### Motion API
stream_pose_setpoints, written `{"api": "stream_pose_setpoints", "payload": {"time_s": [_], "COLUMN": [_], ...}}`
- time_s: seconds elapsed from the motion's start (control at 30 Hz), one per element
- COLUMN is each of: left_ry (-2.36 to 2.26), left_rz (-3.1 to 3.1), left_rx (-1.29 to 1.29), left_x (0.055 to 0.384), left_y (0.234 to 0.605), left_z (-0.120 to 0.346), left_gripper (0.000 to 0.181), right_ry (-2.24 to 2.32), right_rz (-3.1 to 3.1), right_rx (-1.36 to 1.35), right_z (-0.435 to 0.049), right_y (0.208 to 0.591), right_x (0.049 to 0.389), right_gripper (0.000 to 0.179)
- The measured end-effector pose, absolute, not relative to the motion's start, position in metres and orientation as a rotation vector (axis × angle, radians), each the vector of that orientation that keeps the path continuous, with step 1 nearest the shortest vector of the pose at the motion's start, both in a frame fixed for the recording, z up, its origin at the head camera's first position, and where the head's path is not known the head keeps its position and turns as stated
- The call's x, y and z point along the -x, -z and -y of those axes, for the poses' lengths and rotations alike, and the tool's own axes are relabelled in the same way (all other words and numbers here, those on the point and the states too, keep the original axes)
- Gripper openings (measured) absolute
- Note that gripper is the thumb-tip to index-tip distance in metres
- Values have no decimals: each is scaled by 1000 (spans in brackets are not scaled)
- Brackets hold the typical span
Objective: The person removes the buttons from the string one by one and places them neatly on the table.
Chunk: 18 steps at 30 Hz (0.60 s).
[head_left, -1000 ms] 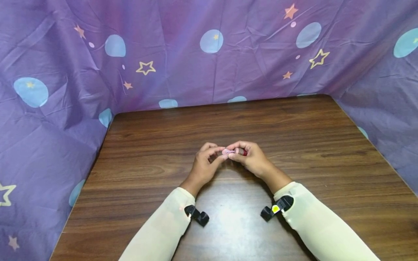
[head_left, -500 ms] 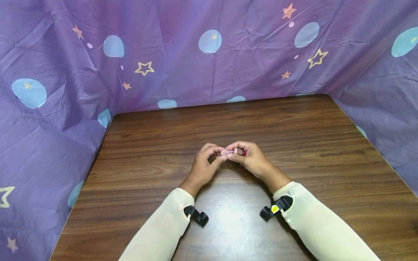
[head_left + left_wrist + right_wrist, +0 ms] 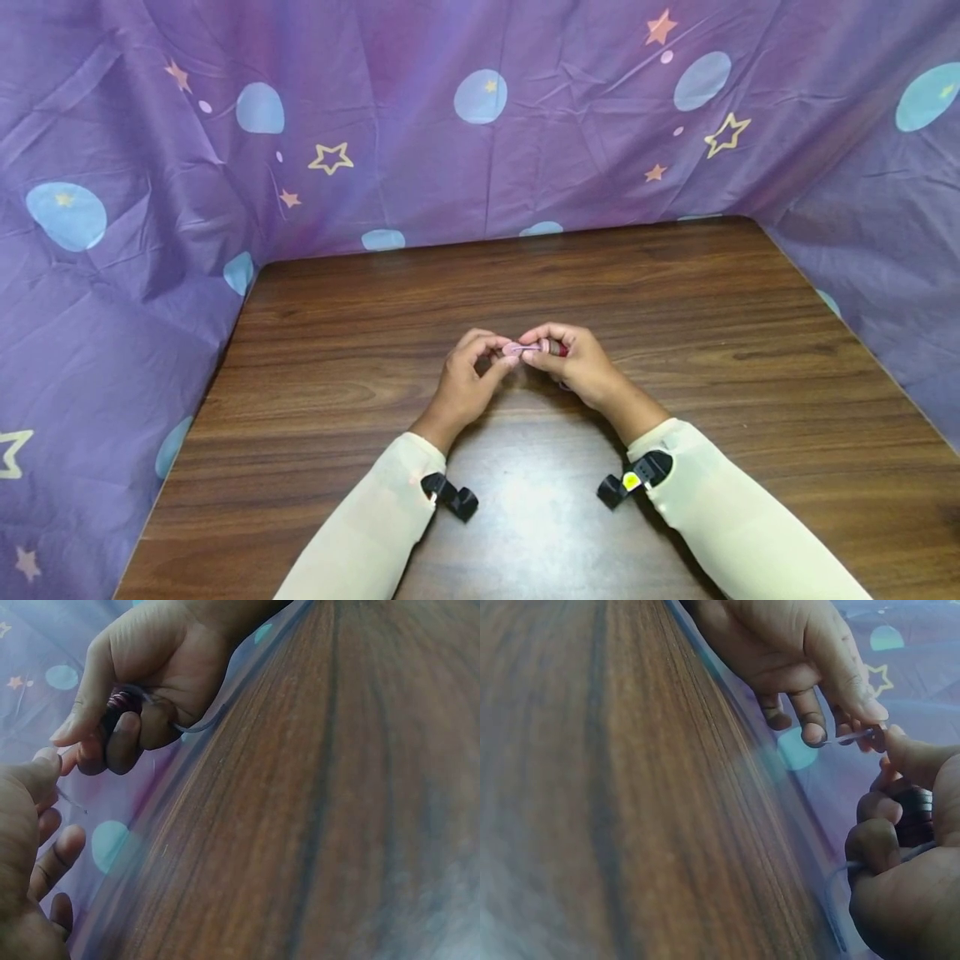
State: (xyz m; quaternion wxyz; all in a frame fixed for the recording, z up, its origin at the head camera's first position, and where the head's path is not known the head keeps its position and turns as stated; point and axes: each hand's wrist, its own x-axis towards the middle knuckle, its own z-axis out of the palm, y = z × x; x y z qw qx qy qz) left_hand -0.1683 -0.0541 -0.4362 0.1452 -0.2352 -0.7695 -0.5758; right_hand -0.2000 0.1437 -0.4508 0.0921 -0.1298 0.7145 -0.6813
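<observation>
My left hand (image 3: pixel 467 377) pinches a small pink round disc (image 3: pixel 512 349) between thumb and index finger. A thin purple cord (image 3: pixel 529 347) crosses the disc toward my right hand (image 3: pixel 591 373). The cord's short end (image 3: pixel 846 739) sticks out past the disc in the right wrist view. Held in my right hand's curled fingers is a stack of discs (image 3: pixel 915 815), dark in this view and pink to red in the head view. Its thumb and index fingertips meet close beside the pink disc. More cord (image 3: pixel 201 729) trails from below that palm.
Both hands are above a brown wood-grain table (image 3: pixel 360 467). Behind it hangs a purple curtain (image 3: pixel 420 100) with stars and blue spots. Black wrist cameras (image 3: pixel 459 500) stick out from both pale sleeves (image 3: pixel 375 508).
The pink disc and left fingertips have shifted slightly left, with more cord showing between the hands. A bit of cord now shows below the right hand.
</observation>
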Motion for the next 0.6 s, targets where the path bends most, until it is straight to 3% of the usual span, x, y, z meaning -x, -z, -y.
{"api": "stream_pose_setpoints", "payload": {"time_s": [0.6], "left_ry": [1661], "left_rz": [2255], "left_rx": [654], "left_x": [166], "left_y": [437], "left_z": [53], "left_gripper": [21], "right_ry": [2017], "right_rz": [-2299], "right_rx": [436], "right_z": [-146], "right_y": [456], "right_x": [204], "right_gripper": [21]}}
